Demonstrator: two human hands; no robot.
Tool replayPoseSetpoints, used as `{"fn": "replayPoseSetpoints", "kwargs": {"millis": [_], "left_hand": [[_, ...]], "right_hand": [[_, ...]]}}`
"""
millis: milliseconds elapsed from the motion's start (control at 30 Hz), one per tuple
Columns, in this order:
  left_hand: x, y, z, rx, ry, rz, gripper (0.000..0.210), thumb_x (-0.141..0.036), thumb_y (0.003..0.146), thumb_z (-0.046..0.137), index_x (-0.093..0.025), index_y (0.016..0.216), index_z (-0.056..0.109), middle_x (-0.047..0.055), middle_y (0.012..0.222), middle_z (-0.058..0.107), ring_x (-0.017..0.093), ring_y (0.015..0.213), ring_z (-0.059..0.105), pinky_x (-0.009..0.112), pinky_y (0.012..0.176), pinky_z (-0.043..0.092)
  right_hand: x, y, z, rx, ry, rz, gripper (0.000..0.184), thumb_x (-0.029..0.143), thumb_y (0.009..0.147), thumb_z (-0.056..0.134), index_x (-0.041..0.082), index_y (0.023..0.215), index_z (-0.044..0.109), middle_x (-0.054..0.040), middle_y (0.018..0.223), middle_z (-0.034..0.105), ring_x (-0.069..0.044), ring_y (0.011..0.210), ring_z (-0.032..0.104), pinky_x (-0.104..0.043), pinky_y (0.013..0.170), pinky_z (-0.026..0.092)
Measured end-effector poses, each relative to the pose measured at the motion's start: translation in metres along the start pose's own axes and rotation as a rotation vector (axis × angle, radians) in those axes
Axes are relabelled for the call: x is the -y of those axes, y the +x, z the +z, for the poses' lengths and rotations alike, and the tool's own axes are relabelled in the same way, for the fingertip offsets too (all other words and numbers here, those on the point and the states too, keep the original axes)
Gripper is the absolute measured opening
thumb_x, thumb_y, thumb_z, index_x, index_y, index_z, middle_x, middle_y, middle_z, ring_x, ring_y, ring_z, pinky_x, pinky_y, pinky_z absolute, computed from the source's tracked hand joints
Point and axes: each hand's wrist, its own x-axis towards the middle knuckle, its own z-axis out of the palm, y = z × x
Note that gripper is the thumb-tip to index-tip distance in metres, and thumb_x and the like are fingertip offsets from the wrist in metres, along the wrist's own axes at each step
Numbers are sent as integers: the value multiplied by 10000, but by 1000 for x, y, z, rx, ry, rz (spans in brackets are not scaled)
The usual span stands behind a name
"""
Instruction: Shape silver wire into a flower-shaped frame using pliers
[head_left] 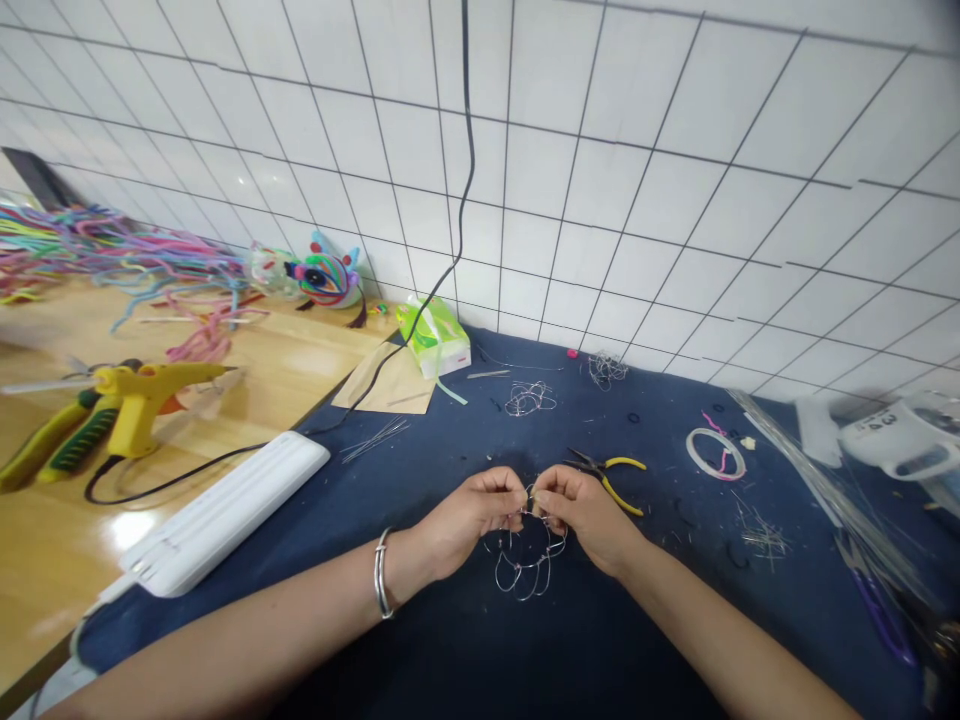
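Note:
Between my two hands hangs a looped wire frame (523, 577), thin and silvery, bent into several petal-like rings with small pinkish spots at the joints. My left hand (491, 505) pinches its upper left part, and a metal bangle (381, 575) circles that wrist. With thumb and forefinger closed, my right hand (574, 505) grips the wire close to the left fingertips. Just beyond the right hand lie yellow-handled pliers (619, 478), their jaws toward the left. Another wire loop shape (529, 399) rests on the dark cloth farther back. The exact wire ends at my fingertips are hidden.
On the left are a yellow glue gun (142, 405), green-handled pliers (64, 440), a white power strip (229, 512) and colourful pipe cleaners (127, 250). A tissue pack (435, 335) stands by the wall. Rightward lie a tape-like ring (697, 465), cut wires (763, 535) and purple-handled scissors (877, 610).

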Motion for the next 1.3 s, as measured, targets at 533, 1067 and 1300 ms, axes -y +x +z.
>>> {"fn": "replayPoseSetpoints", "kwargs": {"millis": [533, 1067, 1300], "left_hand": [[0, -6, 5, -68, -9, 30, 42, -165, 736, 580, -135, 707, 575, 3, 691, 523, 106, 664, 502, 251, 673, 377], [-16, 3, -11, 124, 247, -56, 194, -307, 717, 652, -121, 757, 611, 29, 690, 594, 113, 605, 540, 282, 646, 465], [-12, 2, -9, 128, 247, 18, 168, -282, 742, 625, -117, 738, 595, 27, 654, 586, 110, 569, 531, 279, 610, 466]], "right_hand": [[11, 0, -8, 76, -148, -56, 23, 187, 759, 568, 164, 761, 561, 19, 655, 561, -79, 554, 444, -214, 517, 340], [7, -2, -4, 55, -271, -25, 46, 217, 750, 568, 173, 747, 580, 22, 640, 575, -75, 523, 428, -211, 502, 341], [9, -2, -3, 32, -342, -79, 53, 221, 752, 567, 179, 728, 589, 28, 624, 554, -85, 540, 447, -219, 519, 354]]}}
